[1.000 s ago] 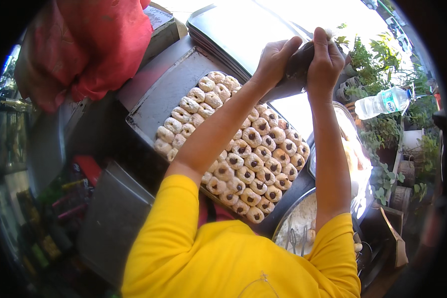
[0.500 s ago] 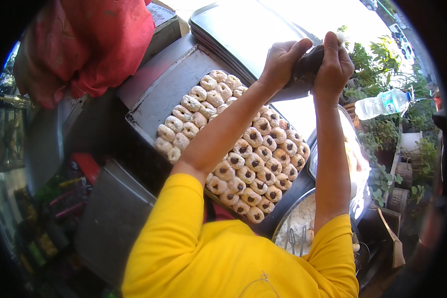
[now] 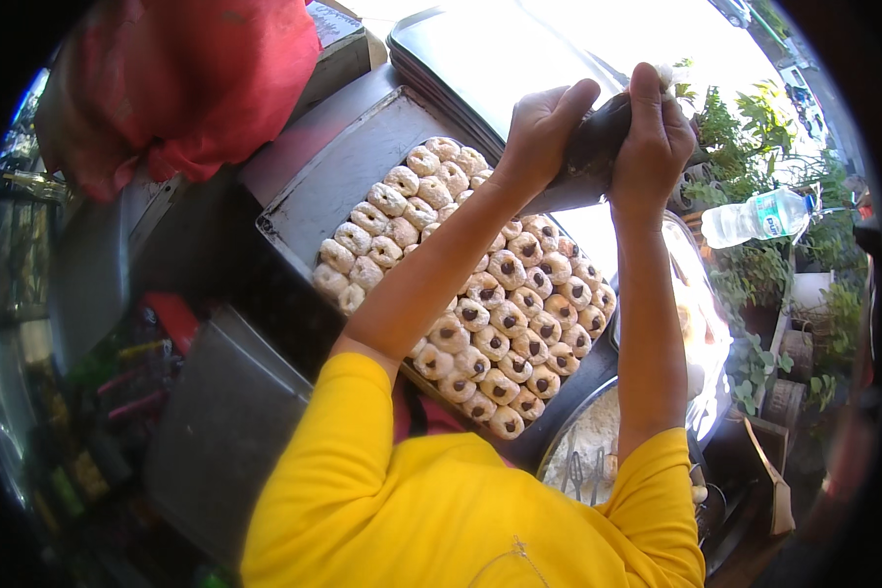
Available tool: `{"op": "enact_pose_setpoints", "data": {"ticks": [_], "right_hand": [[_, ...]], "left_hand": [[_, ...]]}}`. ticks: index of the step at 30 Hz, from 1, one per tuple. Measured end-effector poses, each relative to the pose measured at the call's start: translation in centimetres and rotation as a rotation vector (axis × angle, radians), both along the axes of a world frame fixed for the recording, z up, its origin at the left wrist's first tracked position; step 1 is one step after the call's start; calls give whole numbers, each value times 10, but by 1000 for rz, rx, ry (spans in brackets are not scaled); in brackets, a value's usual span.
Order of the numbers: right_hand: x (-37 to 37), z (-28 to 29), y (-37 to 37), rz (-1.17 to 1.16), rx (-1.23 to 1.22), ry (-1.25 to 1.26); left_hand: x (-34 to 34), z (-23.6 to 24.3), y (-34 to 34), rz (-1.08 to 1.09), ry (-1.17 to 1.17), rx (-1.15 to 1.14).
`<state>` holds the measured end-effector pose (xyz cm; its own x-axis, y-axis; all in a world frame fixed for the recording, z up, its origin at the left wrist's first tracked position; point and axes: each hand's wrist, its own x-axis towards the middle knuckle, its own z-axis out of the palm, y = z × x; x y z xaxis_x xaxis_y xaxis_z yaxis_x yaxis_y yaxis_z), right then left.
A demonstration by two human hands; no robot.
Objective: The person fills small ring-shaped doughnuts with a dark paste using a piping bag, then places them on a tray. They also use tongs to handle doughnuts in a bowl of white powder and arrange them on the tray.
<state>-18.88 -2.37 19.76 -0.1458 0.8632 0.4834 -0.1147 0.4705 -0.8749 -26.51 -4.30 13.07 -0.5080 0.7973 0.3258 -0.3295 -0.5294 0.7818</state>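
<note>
Overall, both hands were found raised beyond the tray's far right side, working on a single soft bag [image 3: 596,142] with dark contents. The left hand [image 3: 544,137] had its fingers wrapped about the left side of the bag, thumb pointing up. The right hand [image 3: 654,147] gripped the opposite side, its thumb near the bag's whitish end; the hidden fingertips could not be assessed.

Below the left forearm, a metal tray [image 3: 314,181] held close rows of sugar-dusted doughnuts [image 3: 509,319]. Those toward the near right carried dark filling in their holes; those at the far left showed pale hollows. The tray's far left strip was bare metal.

Beside the tray's near right corner, a round bowl [image 3: 547,453] contained white powder [image 3: 596,431] and a wire utensil [image 3: 576,475], partly hidden by the right sleeve. Stacked trays [image 3: 446,59] stood beyond the doughnuts. A clear bottle [image 3: 755,219] with a blue cap lay sideways before green plants [image 3: 755,137]; its contents could not be determined.
</note>
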Motion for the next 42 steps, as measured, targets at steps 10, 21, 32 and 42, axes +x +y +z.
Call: {"op": "enact_pose_setpoints", "data": {"ticks": [10, 21, 32, 42], "right_hand": [[-7, -24, -20, 24, 44, -33], [-1, -8, -14, -17, 36, 32], [-13, -12, -38, 165, 24, 8], [-10, -15, -36, 100, 21, -1]], "left_hand": [[1, -25, -14, -18, -100, 66], [7, -2, -9, -9, -112, 111], [-8, -12, -37, 49, -75, -3], [-3, -16, -35, 44, -91, 46]]}}
